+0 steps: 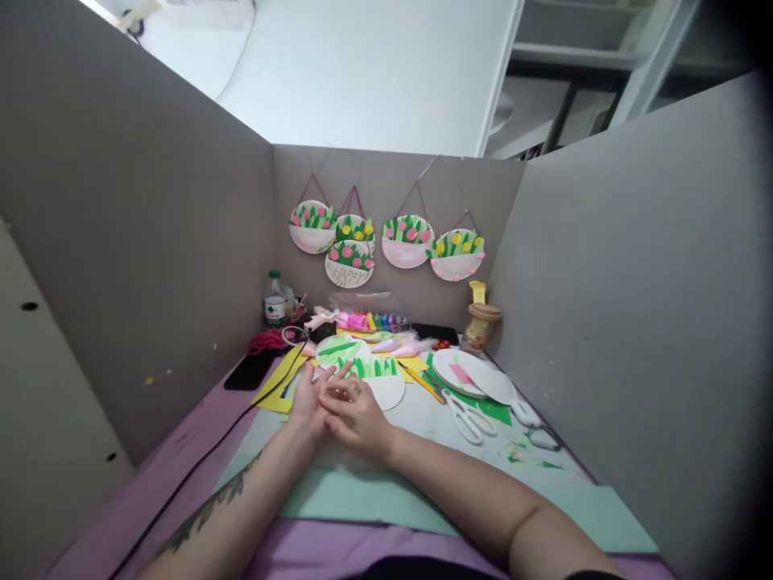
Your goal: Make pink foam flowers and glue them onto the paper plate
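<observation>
My left hand (310, 403) is palm up with its fingers apart, in front of the paper plates at the middle of the table. My right hand (357, 415) lies across it, its fingertips touching the left palm; whether they pinch something small cannot be made out. Just beyond the hands is a half plate (388, 392) with green paper leaves along its top edge. Behind it lies a round plate (344, 349) with light green strips. White scissors (468, 417) and a yellow pencil (424, 383) lie to the right.
Stacked white plates (450, 372), green scraps (531, 455) and a jar (480, 329) are on the right. A black phone (249, 370), cable and bottle (274, 302) are on the left. Decorated plates (407, 251) hang on the back panel; grey panels enclose both sides.
</observation>
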Demonstrator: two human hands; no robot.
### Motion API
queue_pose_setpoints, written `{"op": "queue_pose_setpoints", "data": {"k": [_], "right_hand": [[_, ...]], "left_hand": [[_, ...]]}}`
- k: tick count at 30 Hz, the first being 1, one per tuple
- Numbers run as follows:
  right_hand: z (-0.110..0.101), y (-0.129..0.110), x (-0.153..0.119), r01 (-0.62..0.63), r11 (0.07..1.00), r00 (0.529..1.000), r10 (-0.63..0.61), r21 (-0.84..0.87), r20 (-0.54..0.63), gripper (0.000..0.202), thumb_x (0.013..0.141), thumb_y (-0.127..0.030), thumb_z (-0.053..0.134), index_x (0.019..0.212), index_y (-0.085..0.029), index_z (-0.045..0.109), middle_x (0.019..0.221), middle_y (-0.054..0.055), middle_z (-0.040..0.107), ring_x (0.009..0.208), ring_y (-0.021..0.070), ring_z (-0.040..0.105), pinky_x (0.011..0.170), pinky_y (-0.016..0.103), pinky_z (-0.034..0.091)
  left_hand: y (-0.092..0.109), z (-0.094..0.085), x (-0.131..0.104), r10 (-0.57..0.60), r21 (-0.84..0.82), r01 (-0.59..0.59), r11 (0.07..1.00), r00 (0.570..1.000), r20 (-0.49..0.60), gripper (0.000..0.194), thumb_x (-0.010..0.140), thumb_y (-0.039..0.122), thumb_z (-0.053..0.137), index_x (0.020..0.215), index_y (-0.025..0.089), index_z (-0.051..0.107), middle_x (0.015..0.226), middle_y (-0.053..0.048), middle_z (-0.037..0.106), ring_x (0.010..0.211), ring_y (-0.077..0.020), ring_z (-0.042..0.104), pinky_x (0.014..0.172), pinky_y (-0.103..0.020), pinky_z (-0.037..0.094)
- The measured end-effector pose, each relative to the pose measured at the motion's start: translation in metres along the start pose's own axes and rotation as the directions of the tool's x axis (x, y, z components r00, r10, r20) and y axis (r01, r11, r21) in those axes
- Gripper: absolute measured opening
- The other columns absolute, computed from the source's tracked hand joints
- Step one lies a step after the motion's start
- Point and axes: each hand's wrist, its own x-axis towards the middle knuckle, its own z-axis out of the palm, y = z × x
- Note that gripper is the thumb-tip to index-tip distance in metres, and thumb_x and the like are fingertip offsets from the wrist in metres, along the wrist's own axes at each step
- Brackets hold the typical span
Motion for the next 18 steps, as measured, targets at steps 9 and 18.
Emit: {"op": "queue_pose_setpoints", "data": {"k": [9, 18], "right_hand": [[0.0002, 0.0008, -0.0009, -0.014, 0.998, 0.999, 0.016, -0.055, 0.029, 0.030, 0.082, -0.032, 0.060, 0.109, -0.026, 0.070, 0.122, 0.005, 0.062, 0.115, 0.0262, 0.045, 0.098, 0.046, 0.038], [-0.0028, -0.0016, 0.0026, 0.020, 0.992, 0.995, -0.008, -0.126, 0.095, 0.037, 0.085, -0.039, 0.060, 0.119, -0.023, 0.066, 0.133, 0.007, 0.058, 0.121, 0.0270, 0.041, 0.100, 0.046, 0.038]], "left_hand": [[-0.0014, -0.0005, -0.0013, -0.023, -0.007, 0.023, 1.000, 0.999, 0.023, 0.064, 0.092, 0.058, 0.031, 0.133, 0.010, 0.038, 0.114, -0.019, 0.064, 0.092, -0.0299, 0.068, 0.075, -0.045, 0.057], [0.0009, 0.0040, -0.0043, -0.027, -0.045, 0.028, 0.999, 0.999, 0.022, 0.070, 0.091, 0.059, 0.031, 0.133, 0.004, 0.042, 0.104, -0.020, 0.066, 0.093, -0.0316, 0.067, 0.076, -0.045, 0.057]]}}
